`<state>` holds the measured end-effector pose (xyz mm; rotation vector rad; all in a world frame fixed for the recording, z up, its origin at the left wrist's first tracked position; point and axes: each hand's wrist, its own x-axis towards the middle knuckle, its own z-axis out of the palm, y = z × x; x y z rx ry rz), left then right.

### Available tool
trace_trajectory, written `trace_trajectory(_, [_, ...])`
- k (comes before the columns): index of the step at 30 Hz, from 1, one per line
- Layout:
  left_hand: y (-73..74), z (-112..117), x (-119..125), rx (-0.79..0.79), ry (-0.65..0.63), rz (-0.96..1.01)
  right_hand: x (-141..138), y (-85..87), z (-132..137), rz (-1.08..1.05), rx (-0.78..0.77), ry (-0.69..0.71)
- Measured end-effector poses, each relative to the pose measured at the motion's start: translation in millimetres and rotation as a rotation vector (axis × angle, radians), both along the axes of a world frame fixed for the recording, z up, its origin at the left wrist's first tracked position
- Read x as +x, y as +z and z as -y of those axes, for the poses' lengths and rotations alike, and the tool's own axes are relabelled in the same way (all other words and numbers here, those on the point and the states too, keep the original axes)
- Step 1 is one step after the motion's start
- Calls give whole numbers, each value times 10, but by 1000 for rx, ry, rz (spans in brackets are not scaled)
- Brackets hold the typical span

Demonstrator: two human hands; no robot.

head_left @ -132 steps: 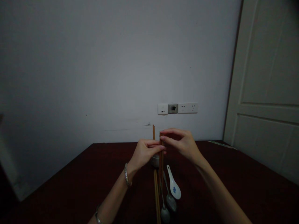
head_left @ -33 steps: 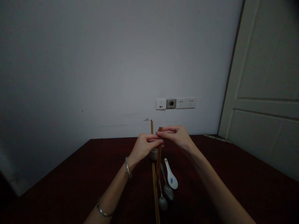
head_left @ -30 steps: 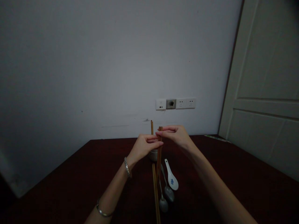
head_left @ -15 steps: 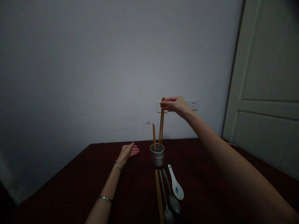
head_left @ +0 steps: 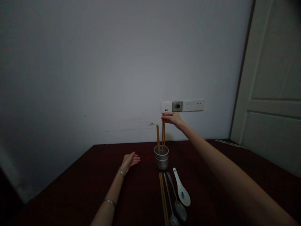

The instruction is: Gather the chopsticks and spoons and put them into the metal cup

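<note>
My right hand pinches the top ends of a pair of wooden chopsticks. Their lower ends are inside a grey metal cup. A second pair of chopsticks leans in the same cup, to the left of the held pair. My left hand hovers or rests left of the cup, fingers stretched out, touching nothing I can see. In front of the cup lie more chopsticks, two metal spoons and a white ceramic spoon with a blue mark.
The dark red table meets a pale wall at its back edge. A row of wall sockets sits just above my right hand. On the right stands a panelled door.
My right hand has come down, lowering the held chopsticks deeper into the cup. The view has shifted slightly, baring more of the sockets. My left hand remains outstretched beside the cup.
</note>
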<state>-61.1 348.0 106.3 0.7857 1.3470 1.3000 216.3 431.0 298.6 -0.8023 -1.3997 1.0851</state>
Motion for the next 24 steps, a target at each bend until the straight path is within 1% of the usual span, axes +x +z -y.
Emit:
trace_trajectory(3, [-1, -6, 2, -5, 8, -6, -39, -189, -22, 5, -54, 5])
trace_trajectory(6, [-14, -11, -4, 7, 12, -6, -75, -343, -16, 2, -92, 11])
trace_trajectory(11, [-18, -3, -7, 20, 6, -8, -120, -524, 23, 1, -129, 41])
trace_trajectory(14, [3, 10, 9, 8, 20, -8, -137, -572, 47, -1, -142, 44])
trace_trajectory(18, [27, 24, 32, 8, 31, 8, -139, -580, 68, -6, -144, 48])
trace_trajectory(24, [-3, 9, 15, 24, 26, 14, -125, -568, 78, 1, -142, 53])
